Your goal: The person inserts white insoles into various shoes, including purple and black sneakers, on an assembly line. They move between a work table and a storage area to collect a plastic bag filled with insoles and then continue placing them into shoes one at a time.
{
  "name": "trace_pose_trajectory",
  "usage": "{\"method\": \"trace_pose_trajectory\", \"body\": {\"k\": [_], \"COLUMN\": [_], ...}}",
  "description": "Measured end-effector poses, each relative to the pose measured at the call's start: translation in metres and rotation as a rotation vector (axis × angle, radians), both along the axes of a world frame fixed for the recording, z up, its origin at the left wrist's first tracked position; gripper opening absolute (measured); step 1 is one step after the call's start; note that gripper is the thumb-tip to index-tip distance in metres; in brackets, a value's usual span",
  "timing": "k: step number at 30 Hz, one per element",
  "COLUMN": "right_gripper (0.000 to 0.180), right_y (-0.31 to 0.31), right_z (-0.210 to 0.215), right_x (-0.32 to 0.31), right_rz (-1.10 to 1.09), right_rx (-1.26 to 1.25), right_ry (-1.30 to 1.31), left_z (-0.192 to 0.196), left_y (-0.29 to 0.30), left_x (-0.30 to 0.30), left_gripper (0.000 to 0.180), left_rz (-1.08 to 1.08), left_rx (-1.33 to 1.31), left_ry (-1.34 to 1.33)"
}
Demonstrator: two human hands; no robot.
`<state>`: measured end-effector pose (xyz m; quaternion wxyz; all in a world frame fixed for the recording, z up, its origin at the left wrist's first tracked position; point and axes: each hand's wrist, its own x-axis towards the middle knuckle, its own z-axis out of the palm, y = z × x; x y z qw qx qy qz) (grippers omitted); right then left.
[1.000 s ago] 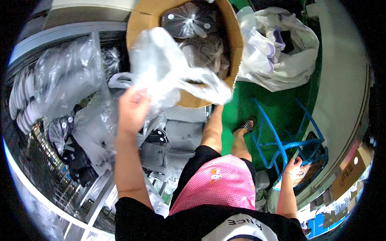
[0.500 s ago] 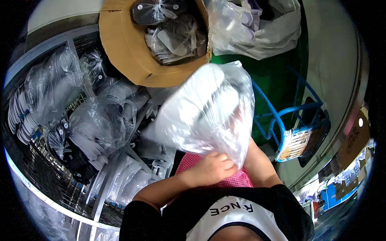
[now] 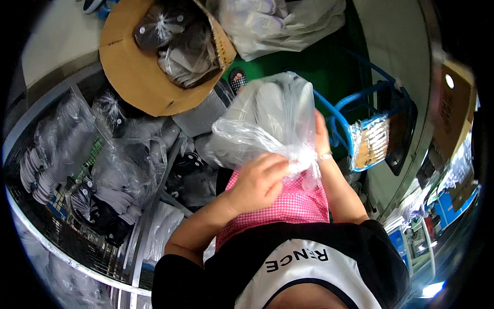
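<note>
A clear plastic bag (image 3: 257, 121) with pale, flat, sole-shaped pieces inside is held up in front of my body. Its gathered neck bunches low on the right, near my wrists. Curled fingers of my left hand (image 3: 262, 177) grip the plastic beside this neck. My right hand (image 3: 320, 136) holds the bag's right side, its fingers partly hidden by the plastic. A pink checked apron (image 3: 257, 211) lies below the bag.
An open cardboard box (image 3: 136, 90) with bagged dark and grey pieces stands at the far left. Wire baskets (image 3: 56, 232) at left hold stacked bagged soles. A white sack (image 3: 303, 31) sits at the back. At right is a blue metal frame (image 3: 352, 139). A sandalled foot (image 3: 237, 78) shows beyond the bag.
The bag has turned more upright and its plastic is now gathered into a neck. My left hand has risen to it; my right hand now shows at the bag's side. The view has shifted.
</note>
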<state>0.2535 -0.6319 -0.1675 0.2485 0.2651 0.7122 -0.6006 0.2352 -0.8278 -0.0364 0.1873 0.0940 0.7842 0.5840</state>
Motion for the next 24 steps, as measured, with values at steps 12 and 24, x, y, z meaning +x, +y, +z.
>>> {"method": "trace_pose_trajectory", "body": {"k": [12,24], "right_gripper": [0.010,0.019], "right_y": [0.145,0.315], "right_z": [0.216,0.190], "right_x": [0.009,0.119], "right_rz": [0.435,-0.893], "right_rx": [0.393,-0.210], "right_ry": [0.718,0.698], "left_z": [0.079,0.077], "left_y": [0.133,0.282], "left_x": [-0.001,-0.006], "left_gripper": [0.029,0.003], "left_rz": [0.125,0.218], "left_rx": [0.148,0.448], "left_ry": [-0.150,-0.363]}}
